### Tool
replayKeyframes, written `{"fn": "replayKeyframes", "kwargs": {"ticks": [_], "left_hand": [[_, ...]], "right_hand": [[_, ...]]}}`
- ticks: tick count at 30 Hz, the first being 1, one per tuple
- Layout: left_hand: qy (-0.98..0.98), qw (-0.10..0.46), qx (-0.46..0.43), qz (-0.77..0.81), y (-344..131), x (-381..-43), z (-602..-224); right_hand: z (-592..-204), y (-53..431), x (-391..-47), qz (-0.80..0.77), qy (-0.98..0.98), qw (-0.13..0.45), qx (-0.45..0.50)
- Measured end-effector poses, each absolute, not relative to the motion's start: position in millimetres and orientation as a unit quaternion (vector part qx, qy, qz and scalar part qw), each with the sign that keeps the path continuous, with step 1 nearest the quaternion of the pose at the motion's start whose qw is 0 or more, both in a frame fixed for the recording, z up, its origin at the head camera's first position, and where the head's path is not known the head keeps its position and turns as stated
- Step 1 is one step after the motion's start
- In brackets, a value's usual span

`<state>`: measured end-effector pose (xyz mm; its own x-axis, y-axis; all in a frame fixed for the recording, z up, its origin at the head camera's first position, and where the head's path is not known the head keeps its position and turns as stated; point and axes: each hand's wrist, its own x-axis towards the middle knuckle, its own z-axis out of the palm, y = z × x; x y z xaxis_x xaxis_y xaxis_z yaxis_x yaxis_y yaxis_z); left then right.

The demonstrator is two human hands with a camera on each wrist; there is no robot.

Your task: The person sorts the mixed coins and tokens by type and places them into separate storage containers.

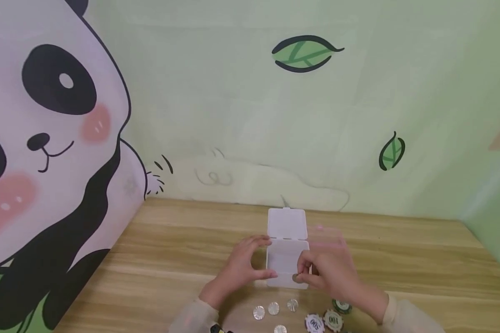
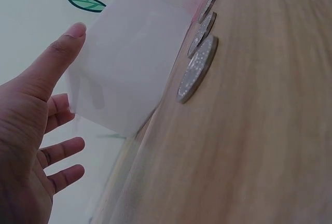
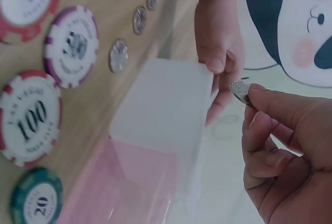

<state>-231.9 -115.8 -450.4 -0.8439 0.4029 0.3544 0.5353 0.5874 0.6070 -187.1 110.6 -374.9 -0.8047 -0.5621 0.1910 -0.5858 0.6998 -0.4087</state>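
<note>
A white plastic box [image 1: 281,263] stands on the table, its hinged lid [image 1: 287,223] raised at the back. My left hand [image 1: 247,263] holds the box at its left side, thumb over the rim near the front and index finger by the hinge. In the left wrist view the left thumb [image 2: 57,60] is stretched out beside the wall. Between thumb and index finger my right hand [image 1: 329,273] pinches a silver coin [image 3: 240,90] above the box's front right part. Several more silver coins [image 1: 273,308] lie on the table in front of the box.
Poker chips lie at the front right, among them a 100 chip [image 1: 333,320], a purple-edged one [image 3: 71,46] and a green 20 chip [image 3: 37,199]. A see-through pink box [image 1: 329,238] stands against the white box's right side. A panda-print backdrop [image 1: 233,115] rises behind the table.
</note>
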Motion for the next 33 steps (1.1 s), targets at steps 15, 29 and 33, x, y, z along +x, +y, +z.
{"fn": "replayKeyframes", "kwargs": {"ticks": [15,29,33], "left_hand": [[-0.885,0.095,-0.266,-0.37,-116,-231,-453],[-0.891,0.091,-0.262,-0.359,-115,-232,-455],[-0.89,0.093,-0.262,-0.362,-115,-232,-455]], "right_hand": [[-385,99,-216,0.25,-0.92,-0.003,0.303],[-400,85,-236,0.255,-0.907,-0.056,0.331],[-404,80,-240,0.253,-0.905,-0.073,0.335]]}}
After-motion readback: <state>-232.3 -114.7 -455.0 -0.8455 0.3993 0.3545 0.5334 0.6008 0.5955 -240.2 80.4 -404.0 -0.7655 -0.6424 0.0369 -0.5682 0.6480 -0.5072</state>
